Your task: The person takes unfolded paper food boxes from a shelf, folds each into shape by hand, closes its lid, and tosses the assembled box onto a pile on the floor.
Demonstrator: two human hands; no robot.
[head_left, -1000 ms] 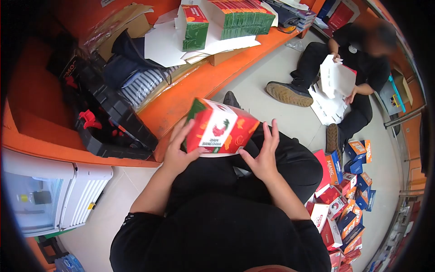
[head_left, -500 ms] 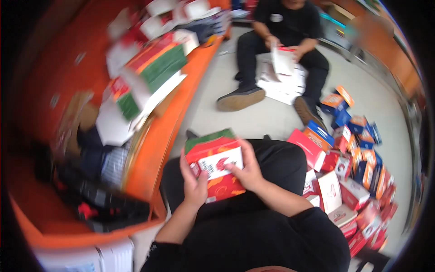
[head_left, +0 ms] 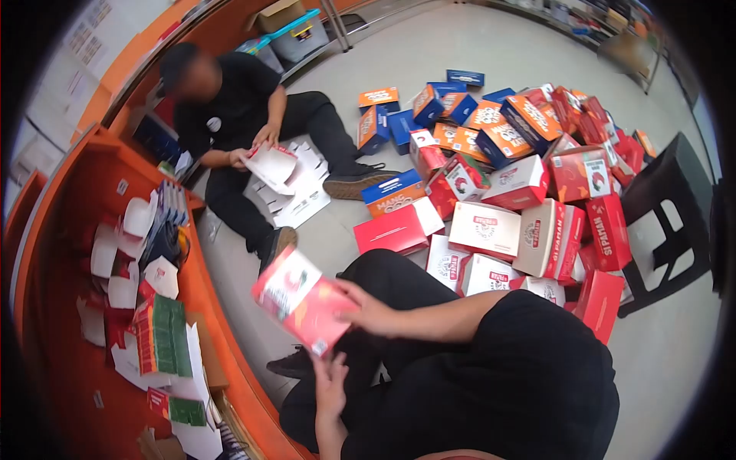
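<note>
A red and white printed box is tilted above my lap, slightly blurred. My right hand grips its right edge, with the fingers partly behind it. Just below the box's lower corner is my left hand, its fingers stretched upward and apart; whether the fingertips touch the box is unclear. To the right of my knee lies a large pile of boxes, with a cream box and a red box near its front.
A co-worker sits on the floor at the upper left, holding a white and red carton over flat white sheets. An orange shelf at the left holds green and red cartons. A black stool stands at the right.
The view has swung toward the pile on the right. My left hand has moved from the box's side to below its lower corner, while my right hand keeps hold of the box.
</note>
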